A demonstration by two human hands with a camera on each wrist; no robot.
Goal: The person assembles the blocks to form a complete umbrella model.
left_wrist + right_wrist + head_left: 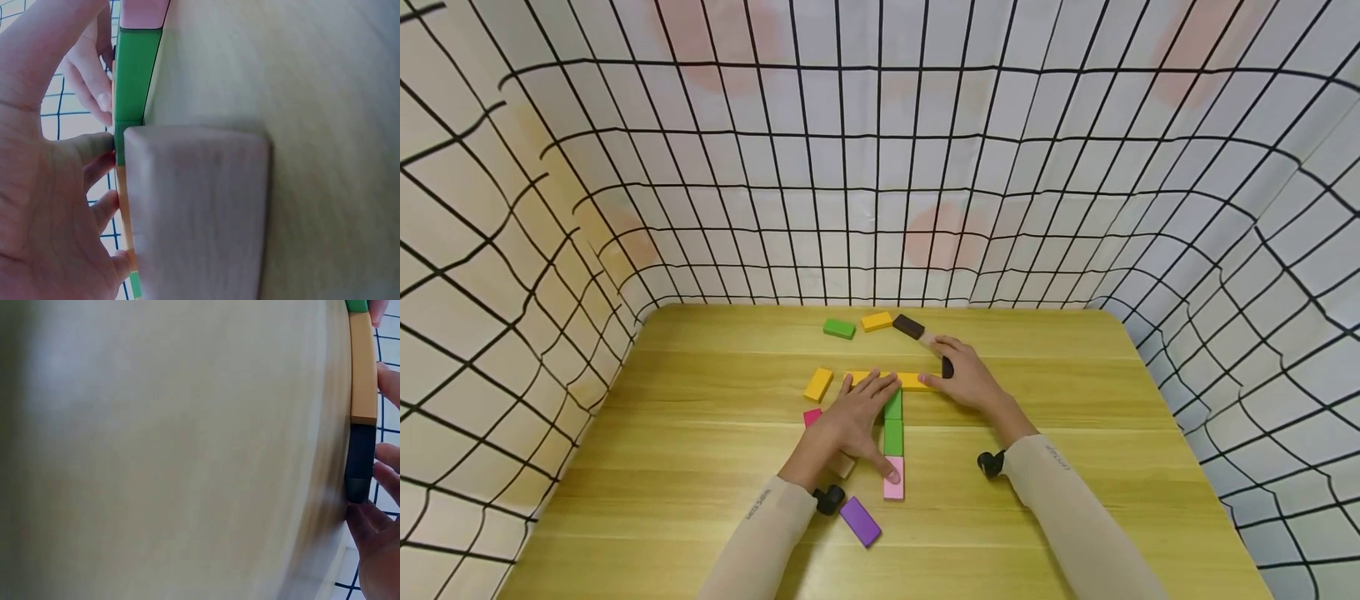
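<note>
My left hand (853,421) spreads its fingers across a row of yellow blocks (917,382), its thumb resting on a pink block (893,490). Below the row, green blocks (892,437) join the pink one in a straight line. Over the row's right end, my right hand (972,379) touches the yellow block with its thumb. Its other fingers reach a pale block (927,338), mostly covered. A black block (360,450) meets the yellow end, with right-hand fingers against it in the right wrist view. In the left wrist view, a blurred beige block (197,212) lies before the left palm.
A green block (839,328), a yellow block (877,321) and a dark block (908,326) lie farther back. Left of the row is another yellow block (818,384). Beside the left wrist are a partly hidden red block (812,417) and a purple block (861,522). Gridded curtains surround the table.
</note>
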